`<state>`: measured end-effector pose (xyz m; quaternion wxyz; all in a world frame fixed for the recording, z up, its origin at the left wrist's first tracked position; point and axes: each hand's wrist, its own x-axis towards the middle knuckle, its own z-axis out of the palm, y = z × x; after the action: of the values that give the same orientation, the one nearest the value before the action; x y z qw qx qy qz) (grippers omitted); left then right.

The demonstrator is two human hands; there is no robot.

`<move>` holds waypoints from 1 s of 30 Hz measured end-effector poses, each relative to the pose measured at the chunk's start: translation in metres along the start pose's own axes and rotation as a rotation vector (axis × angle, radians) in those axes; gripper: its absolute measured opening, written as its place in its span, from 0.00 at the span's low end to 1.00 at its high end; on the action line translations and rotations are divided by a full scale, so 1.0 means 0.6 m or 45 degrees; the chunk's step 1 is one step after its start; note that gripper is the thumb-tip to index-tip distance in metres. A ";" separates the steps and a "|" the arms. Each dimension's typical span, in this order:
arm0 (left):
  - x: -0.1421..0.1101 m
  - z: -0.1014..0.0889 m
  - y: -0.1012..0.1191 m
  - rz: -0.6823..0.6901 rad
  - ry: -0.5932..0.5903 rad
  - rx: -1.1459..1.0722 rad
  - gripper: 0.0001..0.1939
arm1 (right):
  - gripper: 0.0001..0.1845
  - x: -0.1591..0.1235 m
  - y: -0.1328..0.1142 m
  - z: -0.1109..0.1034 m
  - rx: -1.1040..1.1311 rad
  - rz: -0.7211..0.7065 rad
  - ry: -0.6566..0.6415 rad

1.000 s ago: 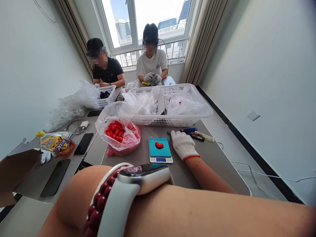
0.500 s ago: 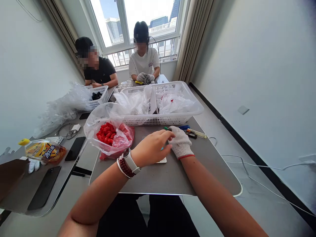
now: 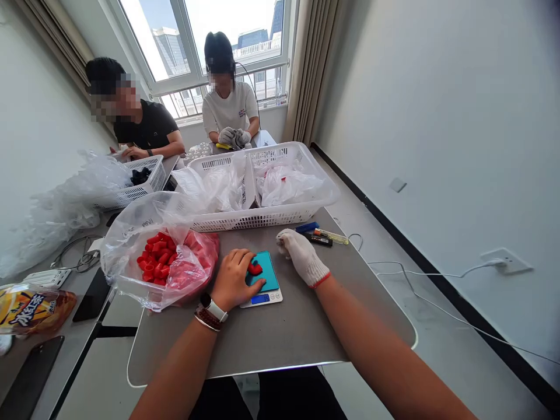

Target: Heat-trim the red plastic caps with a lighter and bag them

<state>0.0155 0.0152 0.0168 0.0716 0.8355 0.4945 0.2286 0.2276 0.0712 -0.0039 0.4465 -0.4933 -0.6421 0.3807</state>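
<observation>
My left hand (image 3: 235, 279), bare with a watch and bracelets at the wrist, curls over the left side of a small digital scale (image 3: 270, 273). A red elbow fitting (image 3: 255, 268) lies on the scale's teal top, between my thumb and fingers. The scale's blue display is lit. To the right of it, my right hand (image 3: 300, 254) wears a white knitted glove with a red cuff. Its fingers are curled closed on the table, hiding whatever they hold. Left of the scale, an open clear plastic bag (image 3: 131, 274) contains many red fittings (image 3: 158, 256).
A white basket (image 3: 271, 217) with plastic bags and a divider stands behind. A blue pen (image 3: 307, 227), a black marker (image 3: 319, 240) and a yellowish clear-barrelled tool (image 3: 335, 235) lie beyond my right hand. Two people sit across, near another basket (image 3: 153, 181). Phones and a drink bottle (image 3: 37, 309) are at left.
My left hand has moved from beside the gloved hand down and left onto the scale, where a red fitting now shows. My gloved hand has closed. The view has shifted right.
</observation>
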 end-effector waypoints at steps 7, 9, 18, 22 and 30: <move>-0.002 0.011 -0.015 0.063 -0.020 -0.097 0.09 | 0.27 -0.004 -0.004 0.010 0.388 0.241 -0.084; -0.002 0.013 -0.018 0.061 0.022 -0.120 0.12 | 0.26 -0.005 -0.007 0.010 0.368 0.232 -0.073; -0.014 0.015 -0.021 -0.048 0.273 -0.369 0.21 | 0.30 -0.015 -0.019 0.029 0.236 0.230 -0.014; -0.012 0.018 -0.020 -0.047 0.257 -0.358 0.15 | 0.32 -0.015 -0.026 0.038 0.133 0.210 -0.015; -0.014 0.029 -0.021 -0.084 0.428 -0.455 0.11 | 0.28 -0.025 -0.036 0.045 -0.173 0.077 0.052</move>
<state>0.0101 0.0165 -0.0056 0.1423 0.7431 0.4783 0.4458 0.1975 0.0507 0.0046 0.4134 -0.5494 -0.6420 0.3393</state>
